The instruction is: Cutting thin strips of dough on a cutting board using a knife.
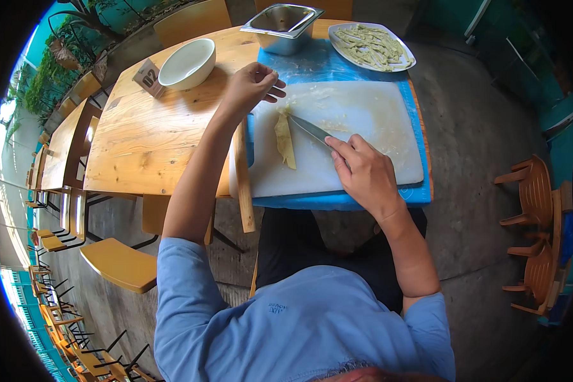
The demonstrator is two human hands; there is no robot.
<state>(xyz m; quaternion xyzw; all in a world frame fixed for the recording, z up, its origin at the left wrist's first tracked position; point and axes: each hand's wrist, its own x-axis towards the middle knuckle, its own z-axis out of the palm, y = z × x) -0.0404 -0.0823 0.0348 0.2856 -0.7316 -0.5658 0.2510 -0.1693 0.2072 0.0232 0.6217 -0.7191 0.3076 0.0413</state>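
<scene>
My right hand [366,173] grips a kitchen knife [309,129], its blade pointing up and left across the white cutting board [363,112]. The tip is beside the upper end of a flat, pale yellow-green dough piece [284,138], which lies lengthwise near the board's left side. Above that end hovers my left hand [255,85], fingers bent and thumb near the index finger. Whether a small scrap is pinched there I cannot tell. A wooden rolling pin [243,181] lies along the board's left edge, jutting past the table's near edge.
Under the board is a blue mat [310,57], floury at the back. A white plate [336,36] of dough strips [370,47], a steel pan [286,40] and a white bowl [188,64] stand on the wooden table [138,148]. A number sign [149,79] is beside the bowl.
</scene>
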